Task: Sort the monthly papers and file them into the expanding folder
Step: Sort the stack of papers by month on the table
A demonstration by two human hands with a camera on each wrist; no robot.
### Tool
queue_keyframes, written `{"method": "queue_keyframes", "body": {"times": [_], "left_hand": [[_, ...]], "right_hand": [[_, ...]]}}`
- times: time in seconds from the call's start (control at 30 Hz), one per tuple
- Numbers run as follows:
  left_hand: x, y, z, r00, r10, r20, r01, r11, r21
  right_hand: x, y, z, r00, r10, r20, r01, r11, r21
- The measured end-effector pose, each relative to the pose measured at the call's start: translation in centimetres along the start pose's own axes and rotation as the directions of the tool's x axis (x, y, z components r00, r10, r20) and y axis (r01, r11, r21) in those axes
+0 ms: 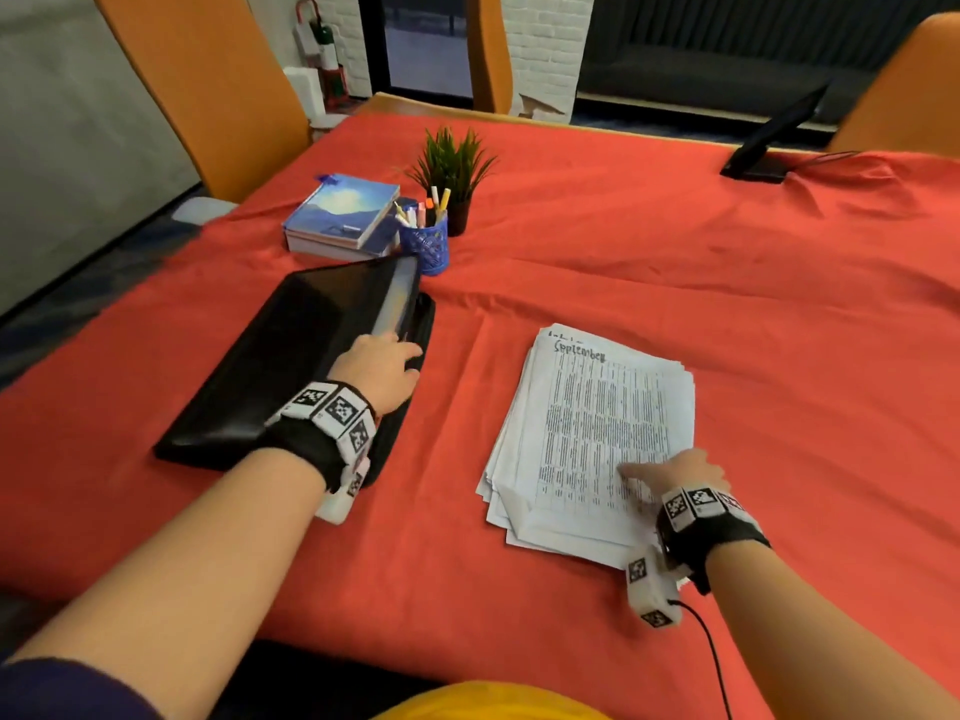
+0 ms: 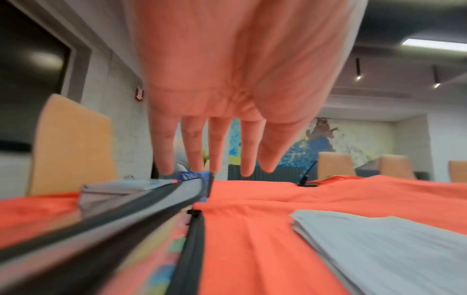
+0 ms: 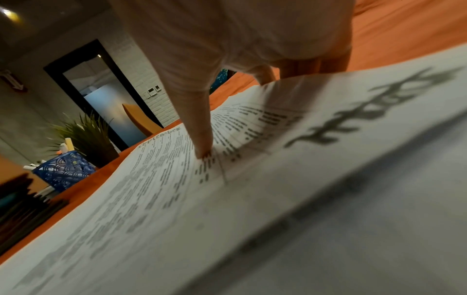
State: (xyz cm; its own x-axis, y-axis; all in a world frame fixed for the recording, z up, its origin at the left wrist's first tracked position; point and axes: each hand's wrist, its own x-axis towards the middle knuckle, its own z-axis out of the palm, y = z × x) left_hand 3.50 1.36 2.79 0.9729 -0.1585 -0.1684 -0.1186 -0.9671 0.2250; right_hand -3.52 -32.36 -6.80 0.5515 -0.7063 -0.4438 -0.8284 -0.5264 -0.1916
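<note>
Currently left hand [image 1: 379, 368] sits over the black expanding folder [image 1: 291, 366] — fingers straight, grip holding nothing. Right hand [image 1: 680, 472] — forefinger extended — presses the "September" paper stack [image 1: 592, 433] on the red surface [image 1: 675, 252].

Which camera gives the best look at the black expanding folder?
The head view: the whole expanding folder shows, cover lifted, left hand at its edge. The left wrist view shows only its blurred zipper edge, and the right wrist view a dark sliver at the left.

Folder [image 1: 291, 366] left of paper stack [image 1: 592, 433]; books [image 1: 340, 215] behind folder.
</note>
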Motion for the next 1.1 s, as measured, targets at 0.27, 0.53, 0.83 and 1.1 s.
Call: {"method": "queue_keyframes", "body": {"times": [0.27,0.53,0.83,1.1], "left_hand": [[0.5,8.1,8.9,0.897,0.04,0.441,0.17,0.889,-0.426],[0.0,6.4,9.9,0.881,0.064,0.469,0.258,0.766,-0.589],[0.8,5.7,11.1,0.895,-0.023,0.446,0.359,0.63,-0.689],[1.9,6.0,11.5,0.888,-0.112,0.446,0.434,0.527,-0.731]], "right_hand": [[0.6,0.8,-1.7,0.987,-0.136,0.088,0.101,0.94,0.326],[-1.5,0.5,-1.9,0.978,-0.173,0.116,0.095,0.867,0.489],[-2.5,-1.9,0.5,0.996,-0.046,0.076,0.024,0.962,0.272],[-2.4,-2.5,-0.2,0.973,-0.075,0.218,-0.029,0.9,0.435]]}}
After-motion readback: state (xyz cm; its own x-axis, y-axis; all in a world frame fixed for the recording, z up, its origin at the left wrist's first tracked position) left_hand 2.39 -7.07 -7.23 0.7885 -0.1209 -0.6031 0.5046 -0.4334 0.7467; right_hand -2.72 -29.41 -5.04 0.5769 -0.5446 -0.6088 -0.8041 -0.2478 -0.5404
